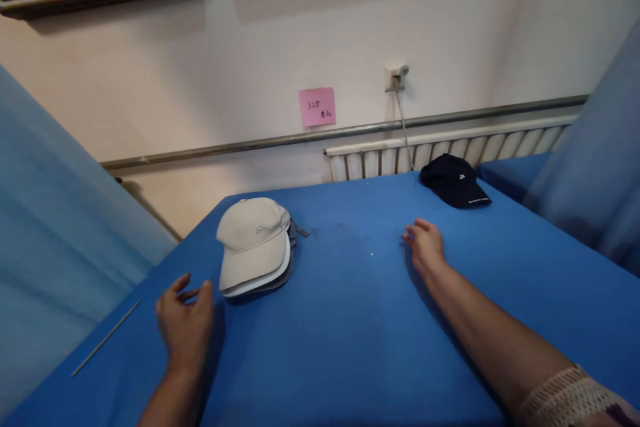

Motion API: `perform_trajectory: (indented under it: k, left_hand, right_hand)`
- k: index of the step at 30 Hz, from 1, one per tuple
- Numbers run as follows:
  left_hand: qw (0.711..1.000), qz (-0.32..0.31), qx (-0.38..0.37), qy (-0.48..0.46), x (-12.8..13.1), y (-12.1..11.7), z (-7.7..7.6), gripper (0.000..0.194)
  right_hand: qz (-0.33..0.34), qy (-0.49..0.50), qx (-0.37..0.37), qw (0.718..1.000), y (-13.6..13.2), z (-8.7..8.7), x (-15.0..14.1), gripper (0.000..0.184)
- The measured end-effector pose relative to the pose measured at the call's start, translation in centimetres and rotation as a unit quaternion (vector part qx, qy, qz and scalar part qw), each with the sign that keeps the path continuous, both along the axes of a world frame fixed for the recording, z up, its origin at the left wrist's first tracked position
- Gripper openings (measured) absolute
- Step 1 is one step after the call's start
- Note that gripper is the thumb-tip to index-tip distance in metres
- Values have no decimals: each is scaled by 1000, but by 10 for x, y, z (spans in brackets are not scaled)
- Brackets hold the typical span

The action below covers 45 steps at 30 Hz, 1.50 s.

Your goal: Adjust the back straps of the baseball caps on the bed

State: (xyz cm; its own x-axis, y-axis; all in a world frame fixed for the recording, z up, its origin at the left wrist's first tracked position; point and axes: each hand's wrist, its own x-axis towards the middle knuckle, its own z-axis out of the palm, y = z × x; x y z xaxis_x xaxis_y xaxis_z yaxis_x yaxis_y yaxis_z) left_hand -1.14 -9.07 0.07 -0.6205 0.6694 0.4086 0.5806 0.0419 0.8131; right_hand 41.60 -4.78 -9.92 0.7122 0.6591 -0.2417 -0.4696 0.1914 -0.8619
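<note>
A stack of baseball caps [255, 240] rests on the blue-covered table [325, 347], a beige one on top with white and dark grey brims showing beneath. Just left of the stack and nearer to me, my left hand [185, 317] is raised with bent fingers apart, holding nothing. Over the right part of the table, my right hand [425, 245] reaches forward, fingers loosely curled and apart, with nothing visible in it. Beyond it, toward the back right, lies a dark navy cap [454, 180] with a small white logo; my hand does not touch it.
A thin stick [106, 338] lies near the table's left edge. Light blue curtains [60, 213] hang on both sides. Behind the table are a radiator [370, 161], a metal rail [260, 143], a wall socket [395, 78] with a cord, and a pink note [317, 107].
</note>
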Motion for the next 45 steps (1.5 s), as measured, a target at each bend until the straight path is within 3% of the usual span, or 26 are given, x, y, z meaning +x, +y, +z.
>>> perform_trajectory:
  k: [2, 3, 6, 8, 12, 15, 17, 20, 23, 25, 27, 30, 32, 35, 41, 43, 45]
  left_hand:
    - [997, -59, 12, 47, 22, 1, 3, 42]
    - [992, -120, 14, 34, 39, 3, 3, 39]
    - [940, -338, -40, 30, 104, 12, -14, 26]
    - [896, -437, -71, 42, 150, 18, -36, 18]
    - [825, -535, -104, 149, 212, 27, -73, 16]
    - [788, -576, -114, 189, 224, 31, -80, 17]
    - [786, -584, -124, 159, 223, 34, -79, 16]
    - [806, -568, -150, 76, 220, 39, -79, 16]
    - [828, -533, -166, -43, 219, 45, -81, 19]
    - [826, -512, -163, -171, 218, 49, -79, 26]
    - [784, -502, -159, -329, 213, 52, -74, 35]
    - [658, -503, -172, -534, 200, 57, -63, 31]
    - [593, -495, -177, -610, 191, 60, -58, 19]
    - [571, -461, -160, -661, 183, 62, -55, 12]
    - [596, -442, -130, -658, 189, 59, -57, 23]
    - [606, -449, -127, -644, 193, 55, -58, 29]
    - [608, -458, -129, -636, 196, 52, -58, 33]
  right_hand:
    - [-113, 3, 1, 994, 12, -4, 45, 47]
    - [-129, 8, -2, 992, 16, -5, 66, 52]
    - [-104, 21, 7, 994, 22, -7, 116, 57]
    - [-75, 29, 18, 997, 24, -7, 137, 58]
    - [-50, 50, 48, 996, 33, -9, 162, 54]
    - [-79, 52, 64, 993, 41, -11, 174, 35]
    - [-109, 41, 64, 991, 44, -13, 177, 24]
    - [-105, 21, 63, 992, 40, -12, 174, 22]
    - [-35, 4, 66, 997, 29, -7, 161, 22]
    - [37, -2, 70, 997, 20, -3, 146, 24]
    - [113, -5, 69, 991, 11, 1, 127, 25]
    - [210, -21, 54, 976, 0, 6, 96, 26]
    - [241, -45, 43, 969, -4, 7, 81, 27]
    - [223, -89, 27, 970, -6, 7, 74, 26]
    - [83, -214, -10, 973, -12, 17, 59, 17]
    - [28, -305, 7, 952, -23, 30, 34, 25]
    - [58, -381, 49, 922, -37, 43, -2, 24]
